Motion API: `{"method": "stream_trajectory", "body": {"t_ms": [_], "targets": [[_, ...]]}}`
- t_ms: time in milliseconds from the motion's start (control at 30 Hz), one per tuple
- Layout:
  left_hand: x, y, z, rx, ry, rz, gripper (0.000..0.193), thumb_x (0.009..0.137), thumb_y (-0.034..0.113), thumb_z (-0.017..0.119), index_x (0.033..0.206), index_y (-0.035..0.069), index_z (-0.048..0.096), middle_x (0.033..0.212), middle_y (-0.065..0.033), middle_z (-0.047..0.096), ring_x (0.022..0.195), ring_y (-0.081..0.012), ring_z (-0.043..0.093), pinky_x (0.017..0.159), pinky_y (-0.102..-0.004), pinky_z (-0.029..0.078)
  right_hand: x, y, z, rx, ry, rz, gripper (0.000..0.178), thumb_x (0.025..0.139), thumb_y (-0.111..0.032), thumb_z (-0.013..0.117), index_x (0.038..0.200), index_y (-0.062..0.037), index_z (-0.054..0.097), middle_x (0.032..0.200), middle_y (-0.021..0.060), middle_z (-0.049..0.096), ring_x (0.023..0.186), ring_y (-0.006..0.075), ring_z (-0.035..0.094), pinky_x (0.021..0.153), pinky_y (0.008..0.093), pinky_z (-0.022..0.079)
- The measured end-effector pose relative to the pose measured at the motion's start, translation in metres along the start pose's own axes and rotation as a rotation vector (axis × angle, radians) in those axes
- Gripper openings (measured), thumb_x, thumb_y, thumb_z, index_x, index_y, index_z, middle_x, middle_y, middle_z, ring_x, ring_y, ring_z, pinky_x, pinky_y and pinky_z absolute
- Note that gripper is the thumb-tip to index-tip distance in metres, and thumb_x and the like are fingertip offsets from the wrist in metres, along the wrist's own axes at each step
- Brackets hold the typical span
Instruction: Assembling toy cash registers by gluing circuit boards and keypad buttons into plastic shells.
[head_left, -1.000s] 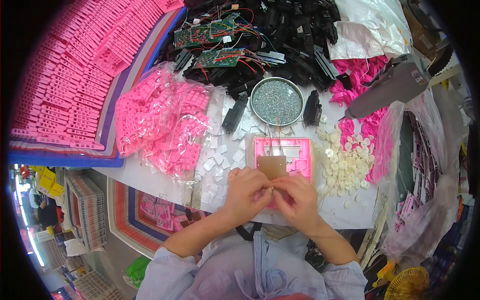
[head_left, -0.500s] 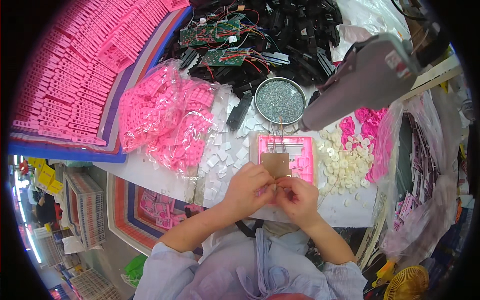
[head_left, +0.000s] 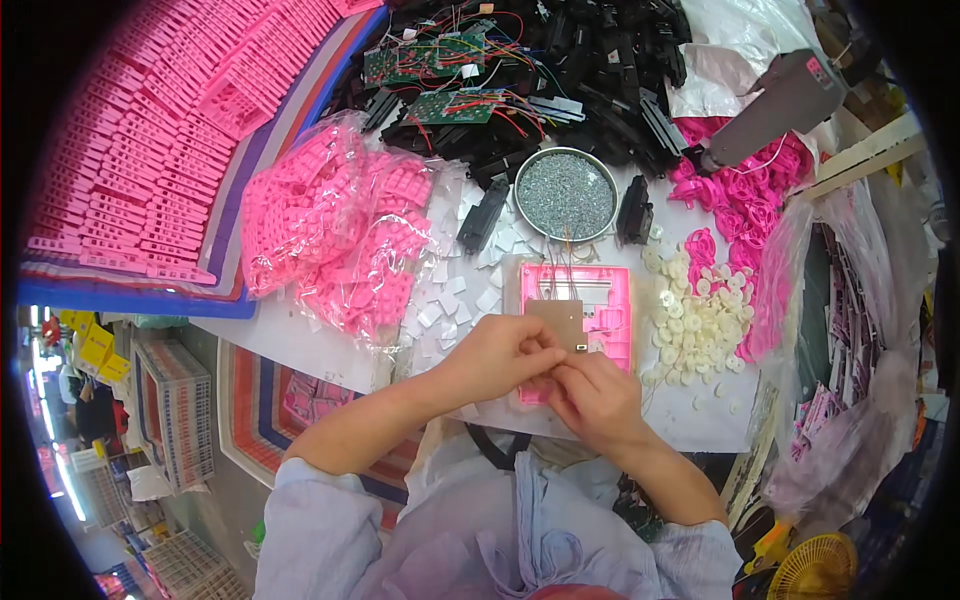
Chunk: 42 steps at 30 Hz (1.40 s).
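Note:
A pink plastic casing (head_left: pixel 612 280) lies in front of me on the white work surface. Over its lower left part rests a brown circuit board (head_left: pixel 560 318), with thin wires running from it toward the far side. My left hand (head_left: pixel 508 350) and my right hand (head_left: pixel 600 395) meet at the board's near edge. Both are closed, thumbs and fingertips pinched close together. Whatever sits between the fingertips is hidden. Beyond the casing stands a round metal bowl (head_left: pixel 519 208) of small grey metal pieces that look like screws.
An electric screwdriver (head_left: pixel 775 110) hangs at the upper right. White round parts (head_left: pixel 697 320) and pink cords (head_left: pixel 740 215) lie right. Black plastic units (head_left: pixel 600 60) and green circuit boards (head_left: pixel 450 107) fill the back. Left are bagged pink parts (head_left: pixel 310 215) and a blue crate (head_left: pixel 215 307).
The screwdriver has swung up and right, away from the bowl, uncovering a black unit and more pink cords. My hands stay at the board's near edge, the left one's fingers now reaching further over the right's.

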<state>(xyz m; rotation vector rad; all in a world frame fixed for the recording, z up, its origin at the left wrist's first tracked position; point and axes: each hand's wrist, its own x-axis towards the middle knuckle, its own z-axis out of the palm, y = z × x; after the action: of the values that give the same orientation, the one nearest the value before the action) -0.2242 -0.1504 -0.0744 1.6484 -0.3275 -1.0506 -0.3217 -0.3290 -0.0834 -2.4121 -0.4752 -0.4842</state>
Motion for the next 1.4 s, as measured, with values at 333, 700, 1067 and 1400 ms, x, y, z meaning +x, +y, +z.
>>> {"method": "stream_trajectory", "body": {"t_ms": [333, 700, 1067, 1400], "targets": [[-0.002, -0.013, 0.006, 0.603, 0.205, 0.558, 0.017, 0.084, 0.006, 0.071, 0.1, 0.005, 0.067, 0.085, -0.0093, 0.067, 0.079, -0.0274, 0.067, 0.069, -0.0359, 0.053, -0.009, 0.001, -0.011, -0.018, -0.004, 0.025, 0.015, 0.075, -0.011, 0.077, 0.086, -0.0076, 0.068, 0.094, 0.0042, 0.066, 0.081, 0.0226, 0.061, 0.063, 0.0317, 0.051], [0.004, -0.037, 0.008, 0.773, 0.208, 0.858, 0.02, 0.076, 0.008, 0.075, 0.093, 0.01, 0.066, 0.08, -0.0049, 0.057, 0.075, -0.0262, 0.06, 0.063, -0.0381, 0.049, -0.013, 0.004, -0.008, -0.052, -0.165, -0.024, 0.024, 0.074, -0.015, 0.077, 0.096, -0.0086, 0.073, 0.089, 0.0026, 0.062, 0.082, 0.0223, 0.058, 0.065, 0.0319, 0.05], [0.015, -0.033, -0.008, 0.828, 0.025, 0.95, 0.017, 0.077, 0.012, 0.066, 0.094, 0.011, 0.065, 0.08, -0.0037, 0.052, 0.076, -0.0243, 0.058, 0.06, -0.0376, 0.05, -0.012, 0.005, -0.004, -0.057, -0.226, -0.065, 0.025, 0.073, -0.016, 0.077, 0.096, -0.0083, 0.073, 0.091, 0.0029, 0.061, 0.082, 0.023, 0.057, 0.066, 0.0329, 0.051], [0.019, -0.039, -0.009, 0.838, 0.004, 0.922, 0.016, 0.078, 0.012, 0.069, 0.094, 0.01, 0.065, 0.085, -0.0037, 0.056, 0.079, -0.023, 0.059, 0.061, -0.0357, 0.051, -0.008, 0.004, -0.003, -0.04, -0.272, -0.052, 0.03, 0.074, -0.018, 0.076, 0.102, -0.0085, 0.073, 0.092, 0.0027, 0.059, 0.08, 0.0225, 0.056, 0.064, 0.0336, 0.05]]}}
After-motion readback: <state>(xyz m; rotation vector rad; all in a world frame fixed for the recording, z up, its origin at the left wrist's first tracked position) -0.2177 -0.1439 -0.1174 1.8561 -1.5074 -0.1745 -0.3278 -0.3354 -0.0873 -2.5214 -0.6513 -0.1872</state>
